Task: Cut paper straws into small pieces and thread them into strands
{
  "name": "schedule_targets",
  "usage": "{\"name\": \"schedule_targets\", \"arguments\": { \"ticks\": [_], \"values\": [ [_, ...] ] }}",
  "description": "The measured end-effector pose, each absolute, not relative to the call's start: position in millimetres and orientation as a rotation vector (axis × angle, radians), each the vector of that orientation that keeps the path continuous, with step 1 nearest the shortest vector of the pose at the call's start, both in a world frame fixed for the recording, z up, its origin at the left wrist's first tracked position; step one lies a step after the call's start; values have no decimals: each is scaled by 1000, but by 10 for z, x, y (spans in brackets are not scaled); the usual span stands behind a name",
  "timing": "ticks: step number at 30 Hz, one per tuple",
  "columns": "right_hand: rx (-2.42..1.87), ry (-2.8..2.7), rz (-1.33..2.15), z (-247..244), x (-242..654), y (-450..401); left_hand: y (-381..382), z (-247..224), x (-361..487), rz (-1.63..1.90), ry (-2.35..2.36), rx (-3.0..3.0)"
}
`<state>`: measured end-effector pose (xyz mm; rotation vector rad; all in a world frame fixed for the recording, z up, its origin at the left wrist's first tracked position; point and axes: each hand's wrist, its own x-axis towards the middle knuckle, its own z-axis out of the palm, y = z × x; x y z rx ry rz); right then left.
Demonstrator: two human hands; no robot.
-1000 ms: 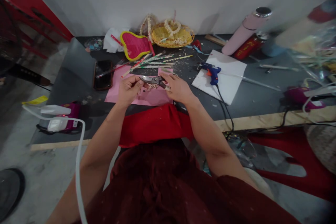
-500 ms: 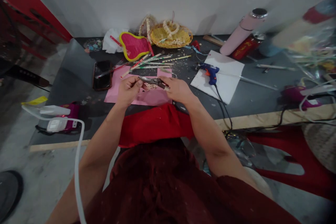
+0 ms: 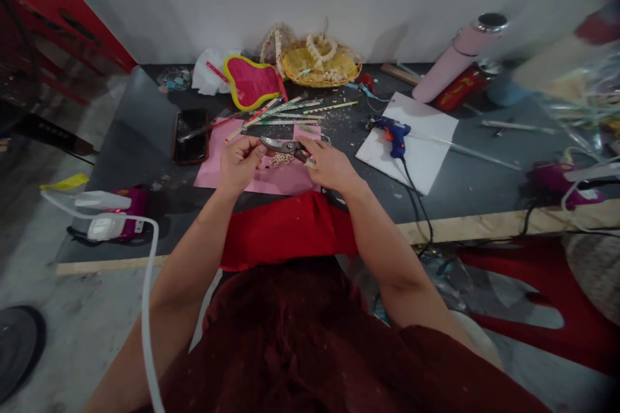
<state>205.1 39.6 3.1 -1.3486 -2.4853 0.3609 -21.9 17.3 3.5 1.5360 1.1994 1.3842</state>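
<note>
My right hand is wrapped round the handles of a pair of pruning shears, whose blades point left. The fingers of my left hand are pinched together at the blade tip; what they hold is too small to make out. Small pale cut pieces lie below the shears on a pink sheet. Behind the hands, several patterned paper straws are strewn over the dark table.
A phone lies left of the sheet. Rightward, a blue glue gun rests on a white board. A yellow basket, pink flask and red can stand along the wall.
The view has shifted slightly. The shears' blades show more clearly beside my left fingertips, and more of the pale pieces is visible below. Both hands keep their grip.
</note>
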Motion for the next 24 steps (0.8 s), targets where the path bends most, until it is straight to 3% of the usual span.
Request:
{"name": "schedule_targets", "arguments": {
  "ticks": [24],
  "values": [
    [-1331, -2536, 385, 7, 2074, 404, 162, 66, -206, 1371, 1069, 1467]
  ]
}}
